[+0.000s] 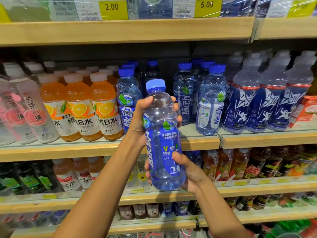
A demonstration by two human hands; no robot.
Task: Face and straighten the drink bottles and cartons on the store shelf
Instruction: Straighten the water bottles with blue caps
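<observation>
Blue-capped bottle [163, 134], clear liquid: left hand [139, 121] gripping its shoulder, right hand [190, 170] cupping its base. Fingers [176, 103] wrapping behind, partly hidden. Lower shelf [257, 188] blurring.

The held bottle [163, 134] is clear with a blue cap and a deep blue label carrying white characters, a yellow V and a green lime spot. On the pale wooden shelf [109, 146] stand orange drinks [80, 107] with cream caps and orange-slice labels, pale pink-labelled bottles [32, 110], and navy bottles [257, 103] with white runner figures and red bands. Yellow price tags [112, 9] sit above.
</observation>
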